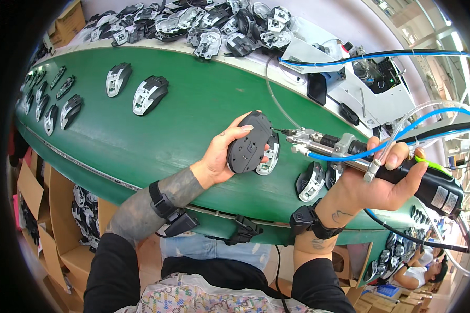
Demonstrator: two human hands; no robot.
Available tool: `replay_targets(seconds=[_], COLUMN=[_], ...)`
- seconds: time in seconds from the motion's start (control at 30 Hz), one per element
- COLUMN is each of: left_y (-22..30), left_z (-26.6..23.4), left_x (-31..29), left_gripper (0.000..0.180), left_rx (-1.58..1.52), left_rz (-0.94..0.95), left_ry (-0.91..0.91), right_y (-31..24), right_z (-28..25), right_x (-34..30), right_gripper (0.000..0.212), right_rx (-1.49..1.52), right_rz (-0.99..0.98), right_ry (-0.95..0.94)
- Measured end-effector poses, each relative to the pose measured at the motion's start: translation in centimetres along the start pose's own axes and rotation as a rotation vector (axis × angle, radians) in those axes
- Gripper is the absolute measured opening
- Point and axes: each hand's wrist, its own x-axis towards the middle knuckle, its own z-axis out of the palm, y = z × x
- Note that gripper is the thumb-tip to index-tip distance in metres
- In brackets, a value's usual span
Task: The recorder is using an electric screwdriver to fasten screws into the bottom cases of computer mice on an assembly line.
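My left hand [214, 156] is wrapped round a dark computer mouse [245, 151], its flat underside with screw holes turned up. In my right hand [357, 190] lies a black powered screwdriver [423, 182] with a metal front end, a blue hose and clear tubes. Its thin tip points left and ends close to the edge of the held mouse; whether they touch I cannot tell. Partly hidden behind the held mouse, another mouse with a white inner part [268, 159] lies on the green belt. A further black and white mouse shell [310, 181] sits below the screwdriver's front end.
The green belt [203, 94] carries two mouse shells [150, 95] and several more at far left. Mouse parts [209, 41] are heaped on the ledge behind. A white machine [360, 83] stands at back right. Cardboard boxes [62, 229] are below left; a person [420, 274] sits at lower right.
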Motion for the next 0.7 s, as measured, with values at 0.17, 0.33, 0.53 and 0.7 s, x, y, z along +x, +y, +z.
replay_targets(seconds=[0.17, 0.33, 0.53, 0.7], left_y=[0.4, 0.2, 0.1, 0.8], left_z=[0.3, 0.4, 0.2, -1.2], left_x=[-0.2, -0.4, -0.2, 0.8], left_gripper=[0.053, 0.054, 0.053, 0.048], left_rx=[-0.045, -0.084, 0.029, 0.027], left_rz=[0.019, -0.011, 0.045, 0.105], left_ry=[-0.054, -0.069, -0.020, 0.166], right_y=[0.0, 0.1, -0.1, -1.9], right_z=[0.1, -0.1, 0.2, -0.7], right_x=[-0.1, -0.1, -0.2, -0.1], right_gripper=[0.025, 0.025, 0.025, 0.031], right_rx=[0.001, 0.026, -0.021, 0.091], right_rz=[-0.001, 0.012, 0.008, -0.033], right_ry=[-0.009, -0.060, -0.015, -0.098])
